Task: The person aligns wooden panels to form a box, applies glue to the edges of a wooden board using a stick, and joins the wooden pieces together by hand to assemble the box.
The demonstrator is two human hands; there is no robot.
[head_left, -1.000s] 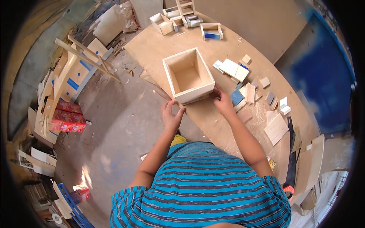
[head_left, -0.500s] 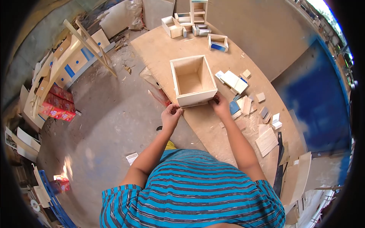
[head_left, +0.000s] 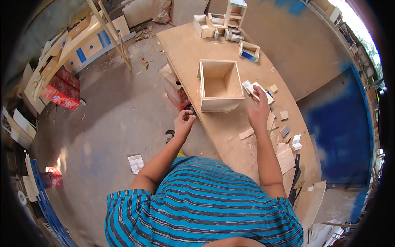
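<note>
An open-topped wooden box (head_left: 222, 104) sits on the plywood table (head_left: 185, 49), its hollow facing up. My left hand (head_left: 184, 122) is off the box, at the table's left edge. Its fingers are curled and pinched together; whatever may be between them is too small to make out. To the right of the box, my right hand (head_left: 259, 112) reaches over the pale wood blocks (head_left: 268, 97), thumb and fingers apart. Its fingertips overlap a block in view, and I cannot tell whether they touch it.
Small wooden boxes (head_left: 204, 28) and a blue-marked tray (head_left: 249, 52) stand at the table's far end. Offcuts (head_left: 284, 158) and a small block (head_left: 284, 115) lie along the right side. A red plastic bag (head_left: 177, 98) hangs beside the left edge.
Both hands have let go of the box's near corners. My right hand has moved up and away to the pale blocks; my left has drawn slightly away from the box. The view has shifted.
</note>
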